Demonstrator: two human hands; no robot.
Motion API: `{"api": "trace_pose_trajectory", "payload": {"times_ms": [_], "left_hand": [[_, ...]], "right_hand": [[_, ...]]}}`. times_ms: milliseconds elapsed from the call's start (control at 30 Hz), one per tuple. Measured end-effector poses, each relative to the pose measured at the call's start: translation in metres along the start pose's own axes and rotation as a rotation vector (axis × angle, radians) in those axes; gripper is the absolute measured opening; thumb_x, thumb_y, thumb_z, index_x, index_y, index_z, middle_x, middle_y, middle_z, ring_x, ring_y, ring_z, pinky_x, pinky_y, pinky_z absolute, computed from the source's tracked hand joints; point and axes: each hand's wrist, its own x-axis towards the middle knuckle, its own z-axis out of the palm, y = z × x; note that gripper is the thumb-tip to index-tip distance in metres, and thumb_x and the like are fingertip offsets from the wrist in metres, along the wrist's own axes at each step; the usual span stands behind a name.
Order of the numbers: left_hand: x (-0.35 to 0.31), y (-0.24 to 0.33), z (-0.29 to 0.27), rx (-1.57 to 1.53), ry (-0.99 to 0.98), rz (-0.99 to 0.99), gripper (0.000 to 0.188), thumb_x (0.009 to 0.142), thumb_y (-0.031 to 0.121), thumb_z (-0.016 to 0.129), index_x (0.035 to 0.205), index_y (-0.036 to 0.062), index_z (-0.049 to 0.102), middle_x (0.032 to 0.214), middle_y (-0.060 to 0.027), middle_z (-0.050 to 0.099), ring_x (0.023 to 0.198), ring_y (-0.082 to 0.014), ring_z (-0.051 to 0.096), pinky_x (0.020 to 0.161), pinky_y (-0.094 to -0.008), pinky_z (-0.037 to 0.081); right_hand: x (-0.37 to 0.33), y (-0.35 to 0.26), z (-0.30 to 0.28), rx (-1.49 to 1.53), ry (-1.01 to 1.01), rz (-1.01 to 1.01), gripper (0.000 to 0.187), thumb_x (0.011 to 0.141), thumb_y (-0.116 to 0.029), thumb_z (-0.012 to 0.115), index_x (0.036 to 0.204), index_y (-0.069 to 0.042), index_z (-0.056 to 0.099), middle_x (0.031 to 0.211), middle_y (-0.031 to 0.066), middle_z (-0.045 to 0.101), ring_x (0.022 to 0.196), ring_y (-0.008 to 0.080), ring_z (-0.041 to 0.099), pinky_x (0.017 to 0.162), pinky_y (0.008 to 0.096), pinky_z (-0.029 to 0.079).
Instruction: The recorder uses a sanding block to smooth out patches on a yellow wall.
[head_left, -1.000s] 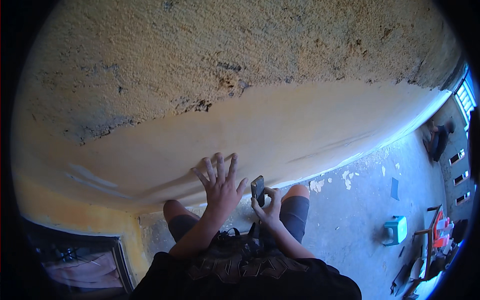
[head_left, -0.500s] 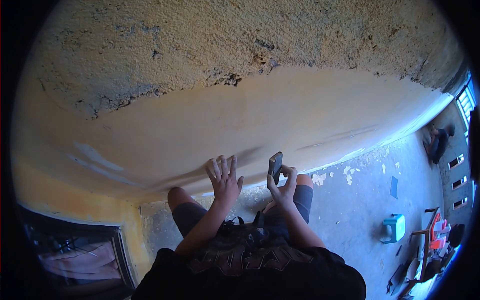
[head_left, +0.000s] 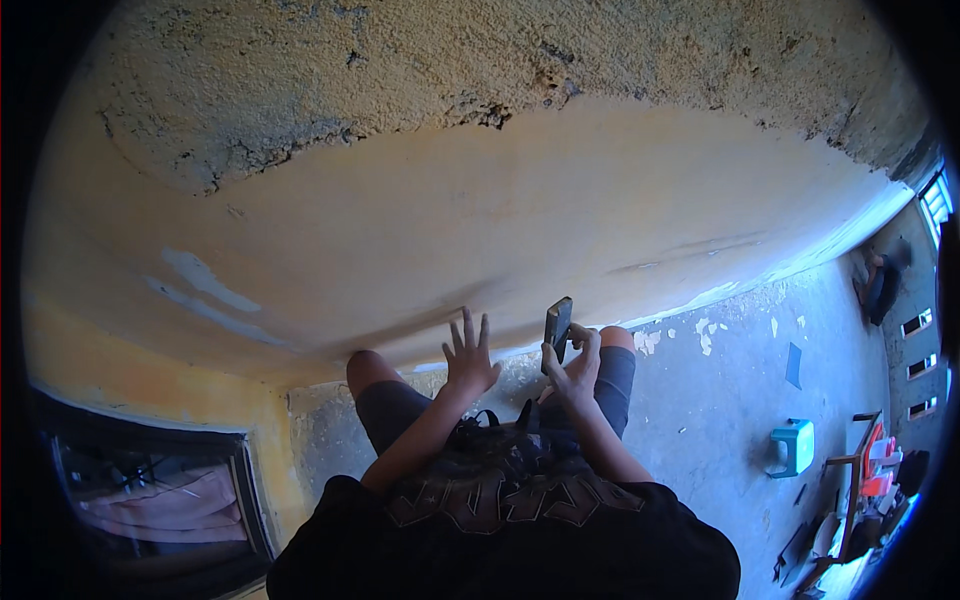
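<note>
My right hand [head_left: 579, 376] grips a small dark rectangular block [head_left: 557, 328] with a paler edge, which looks like a sanding block. The block is tilted upright between thumb and fingers, close in front of a yellow wall [head_left: 420, 240]. Left of it, my left hand [head_left: 470, 362] has its fingers spread and holds nothing. Its fingertips are near the lower wall, beside a dark smudge; whether they touch it I cannot tell. The wall is smooth in its lower part and rough, chipped plaster [head_left: 420, 70] in its upper part.
My knees nearly reach the wall's foot. At the left is a dark-framed opening [head_left: 250, 490] with pinkish cloth inside. On the grey floor [head_left: 690, 400] to the right stand a turquoise stool [head_left: 797, 448] and a wooden-framed piece of furniture [head_left: 853, 480] with red items. Another person [head_left: 878, 290] is far right.
My left hand has shifted right and turned, its fingers drawing together a little. The right hand still holds the block, now slightly further right. The whole view has shifted a little.
</note>
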Motion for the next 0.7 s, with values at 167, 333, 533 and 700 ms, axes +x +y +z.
{"api": "trace_pose_trajectory", "payload": {"times_ms": [167,333,533,700], "left_hand": [[-0.009,0.001,-0.079,-0.480,-0.415,0.305,0.080,0.083,0.036,0.066,0.146,0.0066,0.026,0.139,-0.0272,0.037,0.123,-0.0445,0.044,0.102,-0.0466,0.040],[0.006,0.024,-0.220,-0.498,0.511,0.493,0.059,0.084,0.025,0.066,0.135,0.0043,0.043,0.109,-0.0195,0.045,0.103,-0.0376,0.051,0.099,-0.0475,0.041],[0.054,0.056,-0.271,-0.254,1.088,0.531,0.068,0.084,0.032,0.063,0.142,0.0074,0.037,0.137,-0.0284,0.030,0.130,-0.0508,0.027,0.104,-0.0677,0.023],[0.076,0.083,-0.252,-0.023,0.897,0.261,0.083,0.088,0.041,0.055,0.149,-0.0003,0.016,0.149,-0.0371,-0.001,0.136,-0.0585,-0.003,0.103,-0.0720,0.001]], "right_hand": [[0.007,0.001,-0.003,0.020,0.038,-0.020,0.045,0.071,-0.016,0.075,0.106,-0.001,0.053,0.090,0.0102,0.051,0.081,0.0220,0.049,0.074,0.0342,0.042],[0.015,0.006,-0.001,0.042,0.073,0.019,0.044,0.071,-0.016,0.076,0.106,-0.001,0.054,0.091,0.0107,0.052,0.081,0.0228,0.051,0.073,0.0350,0.043],[0.014,0.006,0.003,0.078,0.055,0.012,0.045,0.071,-0.017,0.076,0.107,-0.002,0.055,0.093,0.0107,0.053,0.082,0.0232,0.051,0.074,0.0354,0.042],[0.006,0.020,0.000,0.080,0.074,0.070,0.046,0.071,-0.017,0.076,0.107,-0.002,0.054,0.093,0.0112,0.053,0.083,0.0237,0.051,0.075,0.0361,0.042]]}}
